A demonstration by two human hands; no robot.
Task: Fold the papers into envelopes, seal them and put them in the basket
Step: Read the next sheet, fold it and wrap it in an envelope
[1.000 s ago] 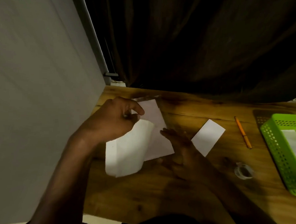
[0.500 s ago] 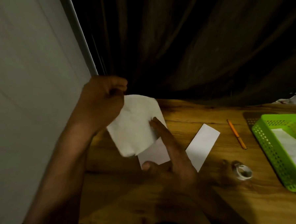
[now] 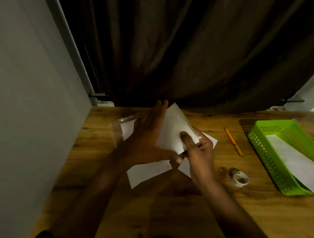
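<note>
The right hand (image 3: 200, 154) had a tight grip on the white paper (image 3: 172, 132), thumb in front and fingers curled behind. The left hand (image 3: 148, 136) was flat, its straight fingers touching the paper's left side. The paper was held up over the wooden counter (image 3: 166, 210). One flat sheet (image 3: 148, 173) lay below. One green basket (image 3: 260, 153) with little holes sat at 3 o'clock, holding one paper strip (image 3: 292, 158). One orange pencil (image 3: 233, 141) lay at 2 o'clock and one shiny tape roll (image 3: 239, 177) at 4 o'clock.

Single head-worn view, forward and down, close over the table (image 3: 165, 219).
</note>
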